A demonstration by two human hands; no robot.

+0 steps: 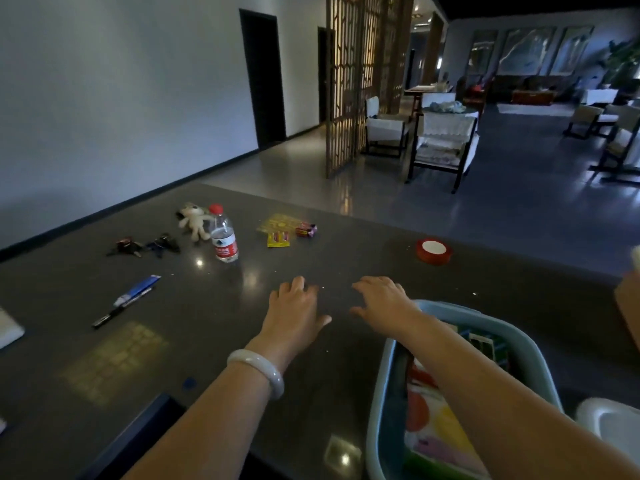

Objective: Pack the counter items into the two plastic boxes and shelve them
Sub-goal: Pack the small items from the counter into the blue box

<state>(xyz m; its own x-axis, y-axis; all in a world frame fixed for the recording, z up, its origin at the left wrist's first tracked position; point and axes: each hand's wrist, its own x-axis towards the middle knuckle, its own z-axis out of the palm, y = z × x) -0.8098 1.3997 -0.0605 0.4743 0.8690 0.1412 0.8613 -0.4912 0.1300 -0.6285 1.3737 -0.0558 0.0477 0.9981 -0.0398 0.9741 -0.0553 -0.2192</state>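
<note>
Both hands hover over the dark counter (pixel 311 258), palms down and holding nothing. My left hand (pixel 294 308) has relaxed fingers and a white bangle on its wrist. My right hand (pixel 382 301) reaches out above the far rim of a light blue plastic box (pixel 377 403), which holds colourful booklets and packets. Loose on the counter lie a water bottle (pixel 223 233) with a red cap, a small plush toy (pixel 194 220), two key bunches (pixel 143 244), a pen (pixel 119 308) beside a blue packet, yellow packets (pixel 277 232), a small red pack (pixel 306 230) and a red tape roll (pixel 434 250).
A white box (pixel 609 424) shows at the lower right edge, and a white object (pixel 8 330) lies at the left edge. Beyond the counter's far edge is an open floor with chairs (pixel 443 143) and a wooden lattice screen (pixel 360 81).
</note>
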